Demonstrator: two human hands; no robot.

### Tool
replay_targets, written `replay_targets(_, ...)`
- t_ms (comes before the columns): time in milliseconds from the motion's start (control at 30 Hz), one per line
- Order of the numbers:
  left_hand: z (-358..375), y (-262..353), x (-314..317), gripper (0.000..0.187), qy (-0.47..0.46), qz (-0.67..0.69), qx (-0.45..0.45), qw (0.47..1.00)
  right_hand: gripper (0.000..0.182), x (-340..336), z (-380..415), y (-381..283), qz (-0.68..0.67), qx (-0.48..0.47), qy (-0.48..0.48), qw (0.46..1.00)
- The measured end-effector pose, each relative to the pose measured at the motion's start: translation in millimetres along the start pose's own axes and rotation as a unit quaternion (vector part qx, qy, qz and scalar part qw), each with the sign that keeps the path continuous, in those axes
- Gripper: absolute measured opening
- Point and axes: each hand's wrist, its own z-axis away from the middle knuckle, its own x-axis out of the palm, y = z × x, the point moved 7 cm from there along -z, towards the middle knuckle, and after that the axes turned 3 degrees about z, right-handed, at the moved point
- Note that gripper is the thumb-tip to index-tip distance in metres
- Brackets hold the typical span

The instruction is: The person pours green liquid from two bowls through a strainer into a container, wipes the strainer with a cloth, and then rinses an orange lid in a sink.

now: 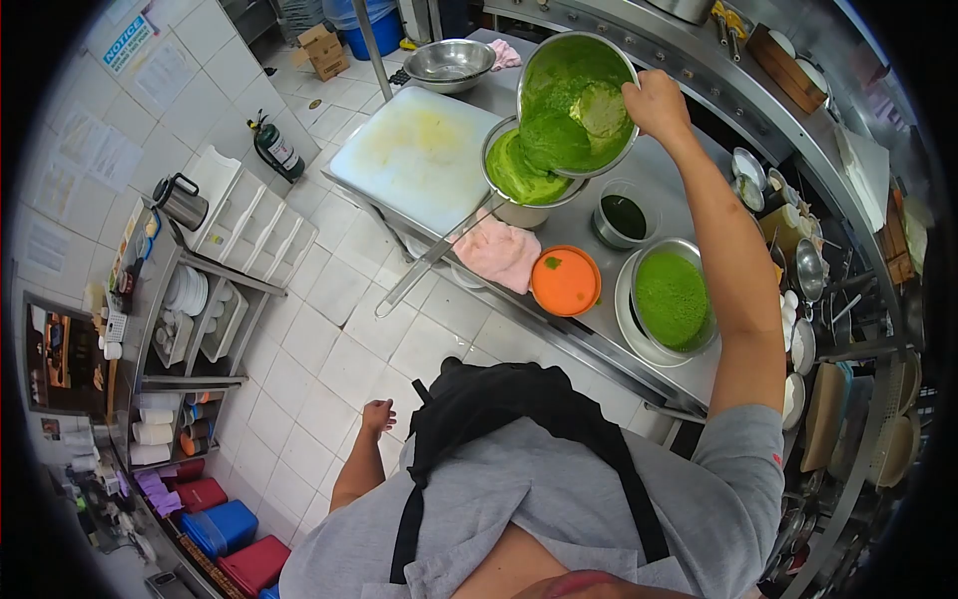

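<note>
Right fingers (642, 93) clamped on the bowl (599, 52) rim, left fingers (381, 411) half-curled and seemingly empty, so I'd tip slow and aim the green goop (521, 178) mid-sieve (486, 160), below-left of that right grip.

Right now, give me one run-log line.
Right hand: holding bowl tilted over strainer | Green mixture: in both | Left hand: empty, lowered

A grey short-sleeved shirt (599, 479) is bearing a red sleeve marking (777, 459). A black strapped apron (489, 399) is overlying it.
</note>
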Motion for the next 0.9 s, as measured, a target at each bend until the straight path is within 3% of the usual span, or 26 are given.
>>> replay_targets(567, 2, -10, 2, 0.034, 0.001, 0.013, -0.005, 1.000, 0.032, -6, 1, -4, 0.023, 0.007, -0.007, 1.000)
replay_targets(900, 0, -6, 6, 0.034, -0.001, 0.013, -0.004, 1.000, 0.032, -9, 0, -12, 0.074, -0.036, 0.031, 0.996)
